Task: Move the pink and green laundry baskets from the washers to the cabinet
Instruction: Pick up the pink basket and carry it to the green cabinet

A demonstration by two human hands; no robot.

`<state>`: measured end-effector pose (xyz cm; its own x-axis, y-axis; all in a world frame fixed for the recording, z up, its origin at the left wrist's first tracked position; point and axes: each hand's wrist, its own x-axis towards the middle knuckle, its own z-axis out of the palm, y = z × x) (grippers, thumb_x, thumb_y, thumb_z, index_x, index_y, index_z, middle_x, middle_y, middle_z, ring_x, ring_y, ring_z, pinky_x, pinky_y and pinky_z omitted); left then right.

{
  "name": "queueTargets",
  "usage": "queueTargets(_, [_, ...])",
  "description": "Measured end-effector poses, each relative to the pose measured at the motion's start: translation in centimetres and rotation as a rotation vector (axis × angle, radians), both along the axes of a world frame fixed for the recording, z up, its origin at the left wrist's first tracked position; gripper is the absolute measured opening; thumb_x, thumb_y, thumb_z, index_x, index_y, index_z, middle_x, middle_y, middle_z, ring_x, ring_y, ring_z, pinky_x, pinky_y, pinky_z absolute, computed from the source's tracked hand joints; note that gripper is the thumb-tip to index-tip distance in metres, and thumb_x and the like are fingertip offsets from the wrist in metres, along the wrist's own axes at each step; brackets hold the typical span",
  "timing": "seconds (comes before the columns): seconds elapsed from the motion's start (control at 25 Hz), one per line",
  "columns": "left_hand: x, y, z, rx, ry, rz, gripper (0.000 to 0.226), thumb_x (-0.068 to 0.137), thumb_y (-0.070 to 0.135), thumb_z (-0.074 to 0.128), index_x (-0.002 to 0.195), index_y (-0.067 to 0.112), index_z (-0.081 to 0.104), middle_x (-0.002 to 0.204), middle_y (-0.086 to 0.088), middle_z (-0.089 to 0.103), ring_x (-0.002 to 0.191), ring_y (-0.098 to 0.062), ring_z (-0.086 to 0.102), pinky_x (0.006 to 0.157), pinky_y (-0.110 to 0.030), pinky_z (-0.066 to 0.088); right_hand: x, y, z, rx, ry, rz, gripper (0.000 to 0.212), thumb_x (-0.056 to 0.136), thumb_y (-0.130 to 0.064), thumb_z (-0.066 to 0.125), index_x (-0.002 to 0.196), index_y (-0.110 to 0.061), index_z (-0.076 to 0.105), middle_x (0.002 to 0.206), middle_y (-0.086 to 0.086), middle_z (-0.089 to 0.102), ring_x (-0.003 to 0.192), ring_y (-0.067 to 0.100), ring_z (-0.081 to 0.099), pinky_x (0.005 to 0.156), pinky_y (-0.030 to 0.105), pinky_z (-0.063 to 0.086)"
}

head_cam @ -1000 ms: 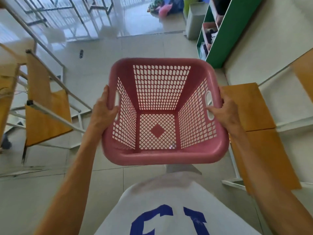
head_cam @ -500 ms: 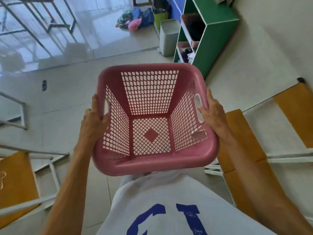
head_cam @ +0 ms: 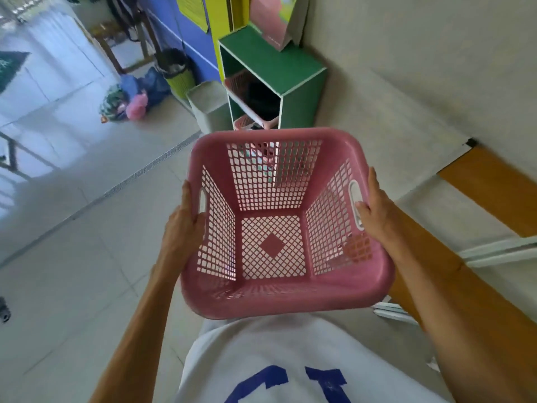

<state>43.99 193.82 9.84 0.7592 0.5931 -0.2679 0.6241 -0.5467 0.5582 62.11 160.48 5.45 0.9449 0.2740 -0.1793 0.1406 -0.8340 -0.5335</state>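
Note:
The empty pink laundry basket [head_cam: 279,301] is carried in front of my chest, its open top facing me. My left hand [head_cam: 181,228] grips its left rim at the handle slot. My right hand [head_cam: 374,210] grips the right rim, thumb at the handle slot. Straight ahead, beyond the basket's far rim, stands the green cabinet [head_cam: 293,82] with open shelves; other pink baskets sit on its shelves. No green basket is in view.
A grey bin [head_cam: 207,107] stands left of the cabinet, a lime-green bin [head_cam: 178,75] and a heap of bags [head_cam: 133,97] further left. Orange-topped benches [head_cam: 491,187] line the wall on my right. Tiled floor spreads to the left.
I have walked and turned toward the green cabinet, which is now closer and centred ahead. The orange chairs on the left have left the view. Both hands keep their hold on the basket.

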Motion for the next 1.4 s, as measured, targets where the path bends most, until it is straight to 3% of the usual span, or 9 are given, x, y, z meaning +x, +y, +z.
queueTargets(0.16, [9.8,6.6,1.1,0.062,0.020,-0.265,0.077,0.099,0.015,0.049,0.158,0.021,0.000,0.135,-0.028,0.054,0.110,-0.047,0.058,0.086,-0.046,0.043,1.6,3.5,0.5,0.113,0.002,-0.217,0.080,0.100,-0.018,0.046,0.151,-0.050,-0.007,0.117,0.016,0.060,0.074,0.022,0.069,0.056,0.041,0.062])
queueTargets(0.32, [19.5,9.0,0.6,0.062,0.007,-0.530,0.080,0.097,0.016,0.052,0.158,0.027,0.001,0.137,-0.031,0.052,0.110,-0.045,0.058,0.088,-0.048,0.044,-0.6,4.7,0.4,0.050,-0.039,-0.518,0.072,0.101,-0.023,0.047,0.158,-0.031,0.003,0.103,0.005,0.057,0.067,0.014,0.059,0.044,0.015,0.044])
queueTargets(0.44, [25.6,7.1,0.5,-0.009,-0.064,-0.730,0.080,0.097,0.010,0.051,0.158,0.028,0.002,0.129,-0.032,0.056,0.078,-0.031,0.064,0.066,-0.031,0.046,-1.6,3.9,-0.1,0.045,-0.047,-0.702,0.073,0.100,-0.022,0.049,0.158,-0.027,0.006,0.110,0.020,0.064,0.074,0.027,0.064,0.053,0.033,0.053])
queueTargets(0.52, [28.8,6.0,-0.1,-0.075,-0.066,-0.791,0.080,0.097,0.012,0.052,0.157,0.031,0.003,0.119,-0.028,0.061,0.063,-0.016,0.059,0.054,-0.025,0.045,-1.7,3.1,-0.3,0.038,-0.045,-0.791,0.073,0.100,-0.021,0.050,0.158,-0.027,0.006,0.108,0.023,0.063,0.071,0.026,0.062,0.050,0.027,0.046])
queueTargets(0.8, [38.8,4.0,-4.8,-0.111,-0.098,-0.897,0.075,0.094,0.011,0.053,0.156,0.026,0.014,0.087,0.003,0.058,0.057,-0.003,0.054,0.044,-0.015,0.039,3.5,3.1,-3.6,0.062,-0.067,-0.948,0.073,0.101,-0.021,0.048,0.157,-0.034,0.003,0.123,0.013,0.059,0.093,0.025,0.066,0.071,0.037,0.059])
queueTargets(0.96, [43.0,3.7,-11.6,-0.106,-0.052,-0.840,0.075,0.093,0.009,0.048,0.157,0.028,0.013,0.080,0.023,0.045,0.060,-0.008,0.054,0.049,-0.024,0.046,8.3,3.3,-9.7,0.052,-0.013,-0.928,0.072,0.102,-0.025,0.045,0.156,-0.038,-0.001,0.126,0.012,0.057,0.097,0.023,0.067,0.071,0.042,0.062])
queueTargets(1.12, [46.4,2.9,-20.4,-0.115,-0.003,-0.765,0.074,0.092,0.007,0.047,0.156,0.031,0.017,0.089,-0.002,0.063,0.064,-0.029,0.062,0.053,-0.038,0.056,12.4,3.3,-18.0,0.041,0.025,-0.999,0.071,0.099,-0.027,0.051,0.157,-0.031,0.010,0.135,0.010,0.055,0.109,0.025,0.064,0.077,0.043,0.062])
queueTargets(1.28, [49.7,2.2,-29.2,-0.105,0.090,-0.725,0.076,0.093,0.004,0.046,0.156,0.034,0.017,0.077,0.005,0.059,0.058,-0.023,0.062,0.047,-0.018,0.046,15.4,2.8,-26.4,0.073,0.077,-1.122,0.069,0.097,-0.024,0.056,0.156,-0.020,0.020,0.140,0.008,0.052,0.111,0.019,0.062,0.080,0.028,0.058])
queueTargets(1.4, [52.3,1.4,-36.3,-0.067,0.148,-0.742,0.081,0.088,-0.004,0.047,0.157,0.027,0.017,0.069,0.007,0.055,0.051,-0.015,0.055,0.045,-0.014,0.040,17.7,2.2,-32.9,0.091,0.081,-1.147,0.062,0.099,-0.023,0.054,0.153,-0.016,0.024,0.123,0.005,0.060,0.086,0.012,0.063,0.060,0.011,0.051])
